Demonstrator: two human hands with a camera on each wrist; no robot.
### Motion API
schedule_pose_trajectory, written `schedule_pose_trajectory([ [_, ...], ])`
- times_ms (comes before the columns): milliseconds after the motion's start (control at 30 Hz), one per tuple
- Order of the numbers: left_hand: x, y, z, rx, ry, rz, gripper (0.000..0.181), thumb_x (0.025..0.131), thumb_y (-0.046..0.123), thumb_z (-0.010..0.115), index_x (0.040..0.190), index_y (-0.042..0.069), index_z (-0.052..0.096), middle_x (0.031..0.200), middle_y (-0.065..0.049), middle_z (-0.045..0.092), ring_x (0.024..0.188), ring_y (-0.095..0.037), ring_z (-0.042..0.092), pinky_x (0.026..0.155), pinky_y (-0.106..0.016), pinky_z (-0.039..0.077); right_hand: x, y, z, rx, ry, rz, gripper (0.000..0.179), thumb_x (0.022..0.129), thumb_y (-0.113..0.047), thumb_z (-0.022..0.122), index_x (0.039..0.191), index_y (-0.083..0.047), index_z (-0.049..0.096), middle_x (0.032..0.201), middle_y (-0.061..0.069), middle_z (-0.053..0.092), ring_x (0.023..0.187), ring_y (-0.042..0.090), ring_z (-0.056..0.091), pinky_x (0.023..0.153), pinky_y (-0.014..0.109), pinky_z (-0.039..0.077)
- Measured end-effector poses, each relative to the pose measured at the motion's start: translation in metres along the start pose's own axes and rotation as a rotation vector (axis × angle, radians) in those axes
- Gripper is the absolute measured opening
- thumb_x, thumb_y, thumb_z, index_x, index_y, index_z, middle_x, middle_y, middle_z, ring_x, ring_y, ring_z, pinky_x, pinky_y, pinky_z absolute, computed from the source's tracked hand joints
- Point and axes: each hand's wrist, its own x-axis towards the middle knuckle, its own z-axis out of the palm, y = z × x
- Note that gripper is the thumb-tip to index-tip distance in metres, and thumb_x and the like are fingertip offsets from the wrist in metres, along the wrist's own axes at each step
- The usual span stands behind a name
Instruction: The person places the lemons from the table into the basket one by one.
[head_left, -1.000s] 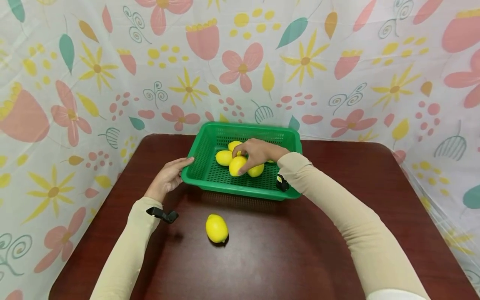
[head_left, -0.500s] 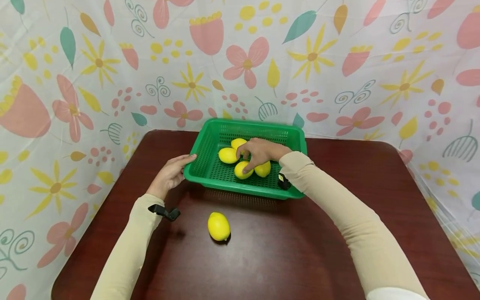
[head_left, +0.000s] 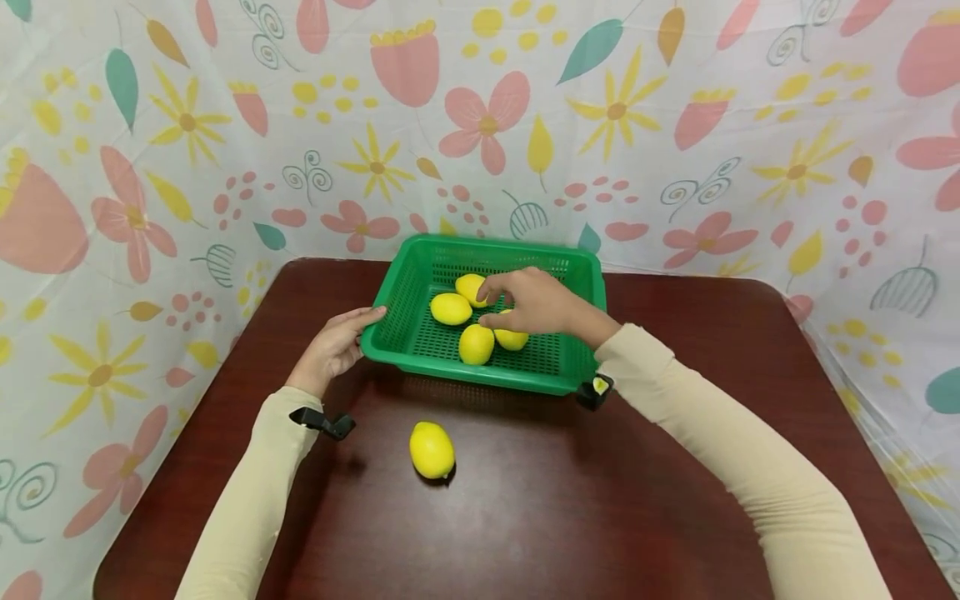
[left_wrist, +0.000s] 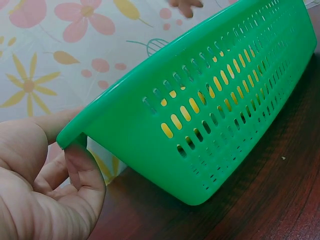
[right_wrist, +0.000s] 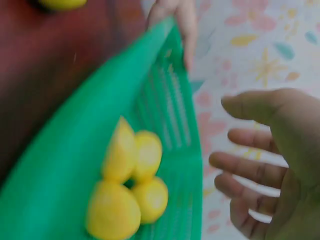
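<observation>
A green plastic basket (head_left: 480, 373) with slotted walls holds several yellow lemons (head_left: 451, 309). My left hand (head_left: 330, 352) grips its left rim, thumb over the top and fingers curled beneath, as the left wrist view shows on the near basket wall (left_wrist: 150, 155). Over the basket's right half is my right hand (head_left: 540, 302), its fingers spread and slightly bent with nothing between them. Just below its thumb sits the front lemon (head_left: 476, 344), and the hand partly covers another lemon (head_left: 512, 340). The right wrist view shows this hand (right_wrist: 270, 165) apart from the grouped lemons (right_wrist: 114, 212).
One more lemon (head_left: 432, 450) lies on the dark reddish-brown table (head_left: 525, 508), in front of the basket. A white cloth (head_left: 645, 192) with printed flowers hangs behind and along the sides of the table. Each sleeve carries a small black wrist camera (head_left: 322, 422).
My right hand has let go of the front lemon, which rests on the basket floor, and has drawn up and to the right. The left hand keeps its grip on the rim.
</observation>
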Motion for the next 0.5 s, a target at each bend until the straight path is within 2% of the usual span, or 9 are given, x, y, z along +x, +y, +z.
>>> schedule_pose_trajectory([
  [233, -0.001, 0.001, -0.001, 0.029, -0.007, 0.002, 0.048, 0.103, 0.031, 0.065, 0.141, 0.005, 0.051, 0.091, 0.002, 0.072, 0.077, -0.008, 0.071, 0.072, -0.023, 0.06, -0.035, -0.037, 0.02, 0.064, 0.152, 0.031, 0.031, 0.093, -0.031, 0.078, 0.118, -0.013, 0.073, 0.112, 0.0, 0.074, 0.095, 0.019, 0.069, 0.081, 0.035, 0.058],
  [500, 0.0, 0.001, 0.0, 0.021, -0.007, -0.002, 0.05, 0.104, 0.031, 0.064, 0.143, 0.004, 0.048, 0.093, 0.002, 0.071, 0.079, -0.009, 0.072, 0.073, -0.024, 0.061, -0.069, -0.071, 0.048, 0.139, 0.184, 0.009, 0.03, 0.093, -0.033, 0.078, 0.119, -0.018, 0.074, 0.115, -0.005, 0.073, 0.092, 0.011, 0.065, 0.081, 0.035, 0.057],
])
